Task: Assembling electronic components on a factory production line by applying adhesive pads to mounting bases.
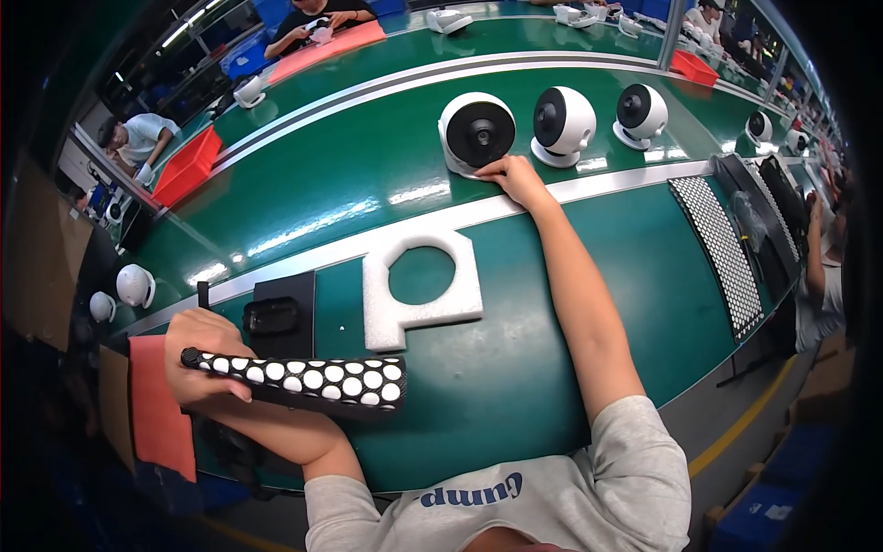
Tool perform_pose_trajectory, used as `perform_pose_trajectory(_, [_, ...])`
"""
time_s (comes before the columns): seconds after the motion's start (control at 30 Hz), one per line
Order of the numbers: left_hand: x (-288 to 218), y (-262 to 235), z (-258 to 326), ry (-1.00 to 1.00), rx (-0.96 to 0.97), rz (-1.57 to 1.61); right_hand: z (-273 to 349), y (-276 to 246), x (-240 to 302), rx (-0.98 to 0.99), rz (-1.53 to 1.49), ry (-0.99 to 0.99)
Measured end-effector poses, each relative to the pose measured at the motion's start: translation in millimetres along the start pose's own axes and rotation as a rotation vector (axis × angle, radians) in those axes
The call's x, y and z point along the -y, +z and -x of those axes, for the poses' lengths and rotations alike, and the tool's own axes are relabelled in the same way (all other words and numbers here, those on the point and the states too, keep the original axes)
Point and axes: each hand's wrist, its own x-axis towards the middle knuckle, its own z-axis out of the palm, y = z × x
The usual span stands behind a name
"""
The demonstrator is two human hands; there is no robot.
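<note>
Green conveyor (349, 175) carries three fans (476, 131); right hand (517, 177) touches one, left hand (198, 354) grips perforated strip (313, 377).

Left hand (198, 359) grips a perforated strip (308, 377) — right hand (517, 177) touches a round white fan (476, 132)

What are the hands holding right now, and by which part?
The left hand grips a black perforated strip by its left end. The right hand holds nothing; its fingertips rest at a round white fan's base.

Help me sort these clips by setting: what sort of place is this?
Most likely a factory assembly line: identical round white devices ride a long green conveyor belt, red parts bins sit alongside, and other seated workers handle the same units.
</note>
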Motion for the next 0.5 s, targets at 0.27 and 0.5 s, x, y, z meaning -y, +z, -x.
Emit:
perform_pose_trajectory(0.27, [12.4,-4.6,3.0,0.080,-0.020,0.079,2.6,-11.3,115.1,0.413,0.610,0.216])
perform_pose_trajectory(0.5, [19.7,-15.9,22.3,0.092,-0.019,0.084,63.9,111.5,197.8,0.309,0.288,-0.501])
